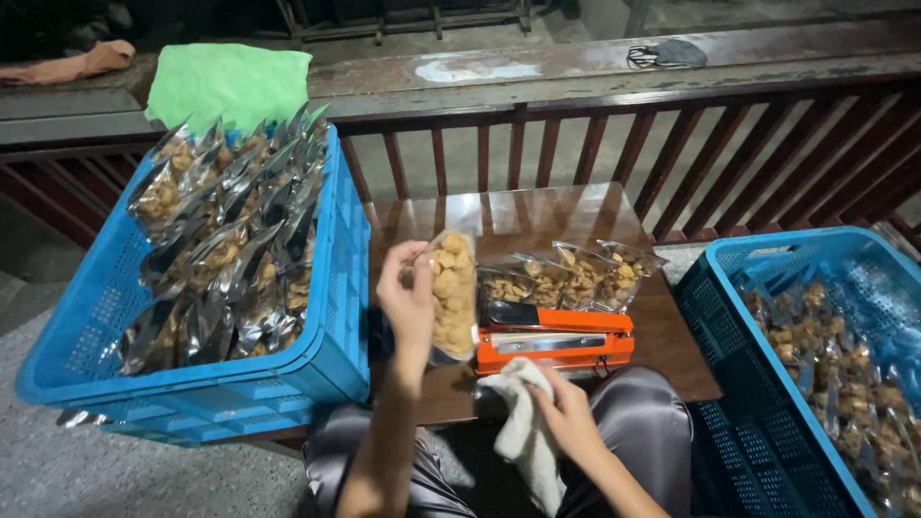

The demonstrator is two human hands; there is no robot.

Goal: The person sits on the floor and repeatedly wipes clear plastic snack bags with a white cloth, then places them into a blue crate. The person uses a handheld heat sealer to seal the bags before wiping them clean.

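— What is the person holding?

— The left hand (408, 302) holds up a clear snack pouch (451, 295), upright, above the small wooden table (537, 216). The fingers (414, 257) curl round the pouch's left edge near its top, closed on it; most of the pouch lies to the right of the palm, filled with pale round pieces.

— And the other hand?

— The right hand (568, 414) rests lower, near the table's front edge, fingers closed on a white cloth (523, 427) that hangs down over the lap.

— What is close by?

— Just right of the pouch sits an orange heat sealer (556, 338). Behind it lies a row of filled pouches (571, 273). A blue crate (206, 288) packed with sealed bags stands at the left; another blue crate (767, 384) of bags stands at the right.
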